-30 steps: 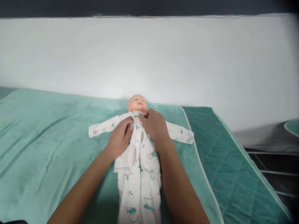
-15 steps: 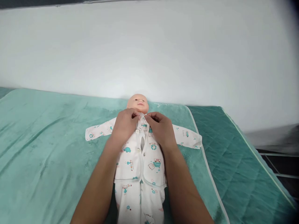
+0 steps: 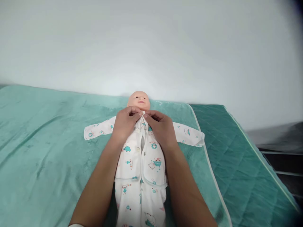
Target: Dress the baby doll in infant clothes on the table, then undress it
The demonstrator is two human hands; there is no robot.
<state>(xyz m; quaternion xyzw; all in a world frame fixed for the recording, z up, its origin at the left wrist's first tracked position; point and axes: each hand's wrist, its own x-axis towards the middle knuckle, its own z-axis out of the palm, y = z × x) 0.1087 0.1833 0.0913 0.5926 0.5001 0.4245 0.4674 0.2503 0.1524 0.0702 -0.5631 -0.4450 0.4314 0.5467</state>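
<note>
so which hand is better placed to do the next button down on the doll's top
Left, probably. The left hand lies on the panel of the printed top that carries the buttons, just above the next one. The right hand pinches the other edge at the collar, beside the gap.

Open blanket [image 3: 47, 151] is seen at frame left; the doll's spread sleeves [image 3: 97, 131] bar the centre; the wall [image 3: 151, 47] closes the top.

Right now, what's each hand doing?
Left hand: closed, pinching the doll's top at the collar.
Right hand: closed, pinching the opposite collar edge.
</note>
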